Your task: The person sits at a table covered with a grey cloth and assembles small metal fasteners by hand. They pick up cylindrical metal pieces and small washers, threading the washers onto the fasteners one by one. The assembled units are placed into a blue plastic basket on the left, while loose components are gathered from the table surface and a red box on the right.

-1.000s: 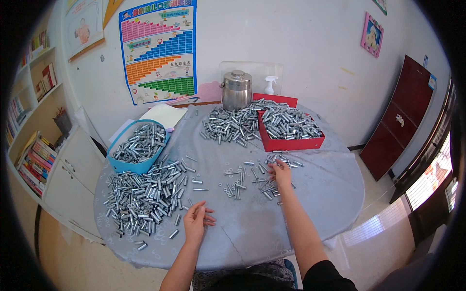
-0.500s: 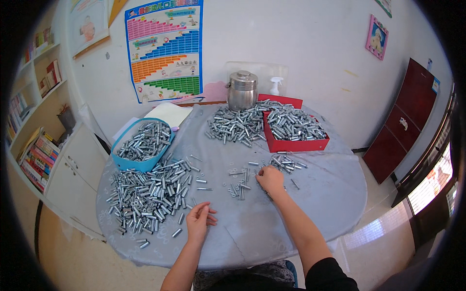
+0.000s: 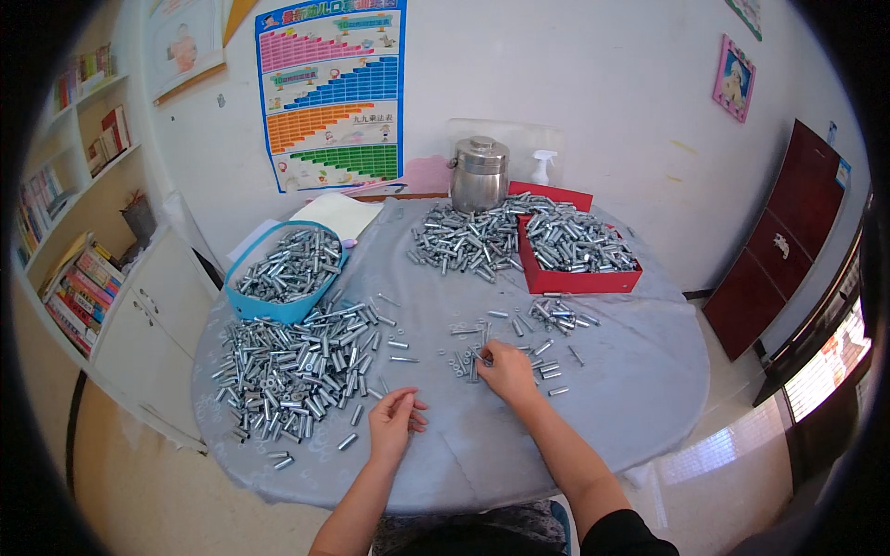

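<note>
My right hand (image 3: 508, 372) reaches over the middle of the table. Its thumb and fingers are pinched together at a small group of thin bolts (image 3: 466, 363) and washers; whatever is between the fingertips is too small to make out. Nearer the front edge, my left hand (image 3: 394, 426) rests with loosely bent fingers slightly apart, and nothing shows in them. Left of it spreads a big heap of silvery metal sleeves (image 3: 292, 375). A smaller scatter of metal sleeves (image 3: 561, 317) lies beyond and right of my right hand.
A blue basket (image 3: 269, 310) full of metal pieces stands at the far left. At the back are a red box (image 3: 579, 283) filled with sleeves, another loose heap (image 3: 464, 243), a steel canister (image 3: 480, 176) and a white spray bottle (image 3: 543, 169). Paper (image 3: 343, 215) lies behind the basket.
My right hand has moved left and nearer, from beside the small sleeve scatter to the bolts and washers. My left hand has stayed almost in place. The whole view has shifted slightly.
</note>
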Demonstrator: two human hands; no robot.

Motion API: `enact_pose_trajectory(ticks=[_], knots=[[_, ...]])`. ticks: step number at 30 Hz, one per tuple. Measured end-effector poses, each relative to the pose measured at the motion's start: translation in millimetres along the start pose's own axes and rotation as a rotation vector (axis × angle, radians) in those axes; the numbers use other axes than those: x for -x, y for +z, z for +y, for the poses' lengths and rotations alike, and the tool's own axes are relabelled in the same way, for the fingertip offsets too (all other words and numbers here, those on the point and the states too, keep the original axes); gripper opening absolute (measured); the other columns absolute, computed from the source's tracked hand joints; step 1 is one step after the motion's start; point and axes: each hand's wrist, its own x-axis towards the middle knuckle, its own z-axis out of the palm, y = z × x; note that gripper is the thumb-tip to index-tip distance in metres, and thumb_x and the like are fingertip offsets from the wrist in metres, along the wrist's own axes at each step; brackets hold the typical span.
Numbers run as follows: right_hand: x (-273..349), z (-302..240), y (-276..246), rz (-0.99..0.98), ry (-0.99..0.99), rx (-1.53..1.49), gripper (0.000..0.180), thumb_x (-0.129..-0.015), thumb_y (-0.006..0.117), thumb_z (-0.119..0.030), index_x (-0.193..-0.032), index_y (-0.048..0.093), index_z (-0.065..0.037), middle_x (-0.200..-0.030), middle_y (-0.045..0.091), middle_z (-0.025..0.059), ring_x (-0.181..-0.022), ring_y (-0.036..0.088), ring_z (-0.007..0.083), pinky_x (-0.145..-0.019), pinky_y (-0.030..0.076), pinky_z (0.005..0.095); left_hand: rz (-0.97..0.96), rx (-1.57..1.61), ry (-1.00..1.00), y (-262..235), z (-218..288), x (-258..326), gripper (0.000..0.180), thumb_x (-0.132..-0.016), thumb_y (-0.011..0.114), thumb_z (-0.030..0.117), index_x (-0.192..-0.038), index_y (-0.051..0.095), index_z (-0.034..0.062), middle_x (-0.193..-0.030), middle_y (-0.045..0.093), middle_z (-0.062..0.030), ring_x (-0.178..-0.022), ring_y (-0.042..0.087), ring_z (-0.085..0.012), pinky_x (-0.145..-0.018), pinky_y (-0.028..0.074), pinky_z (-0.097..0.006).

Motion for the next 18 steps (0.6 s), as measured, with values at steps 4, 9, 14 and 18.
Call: enact_pose_trajectory(ticks=[4, 9, 14, 18], knots=[[4, -17, 6, -0.074, 0.118, -0.417, 0.018, -0.075, 0.069, -0.017, -0.084, 0.061, -0.003, -0.076, 0.064, 0.0083, -0.072, 0.062, 0.0174, -0.063, 0.048, 0.0298, -0.047, -0.026, 0.054, -4, -6, -1, 0.021, -0.09, 0.052, 0.011, -0.108, 0.058, 0.0003, -0.088, 0.064, -0.0127, -0.068, 0.062, -0.0144, -0.053, 0.052, -0.025], [33, -50, 28, -0.315, 0.165, -1.034, 0.016, -0.079, 0.068, -0.011, -0.088, 0.06, -0.001, -0.081, 0.063, 0.0026, -0.077, 0.058, 0.0074, -0.068, 0.047, 0.0223, -0.029, -0.011, 0.091, 8, -8, 1, 0.024, -0.087, 0.058, 0.008, -0.108, 0.059, -0.0032, -0.096, 0.064, -0.0123, -0.077, 0.063, -0.0153, -0.063, 0.054, -0.027], [40, -55, 36, -0.404, 0.203, -1.21, 0.014, -0.082, 0.064, -0.008, -0.092, 0.059, 0.001, -0.087, 0.063, 0.0034, -0.081, 0.059, 0.009, -0.072, 0.048, 0.0222, 0.003, 0.06, 0.06, 2, -9, -1, 0.022, -0.083, 0.062, 0.002, -0.103, 0.061, -0.0048, -0.096, 0.064, -0.0115, -0.081, 0.062, -0.0152, -0.067, 0.054, -0.028], [43, -59, 30, -0.365, 0.193, -1.12, 0.013, -0.083, 0.063, -0.008, -0.093, 0.06, 0.0, -0.087, 0.063, 0.0037, -0.081, 0.059, 0.0088, -0.072, 0.048, 0.0223, 0.012, 0.039, 0.123, 1, -9, 0, 0.018, -0.08, 0.063, -0.002, -0.099, 0.062, -0.0026, -0.093, 0.065, -0.0102, -0.082, 0.062, -0.0146, -0.067, 0.053, -0.026]])
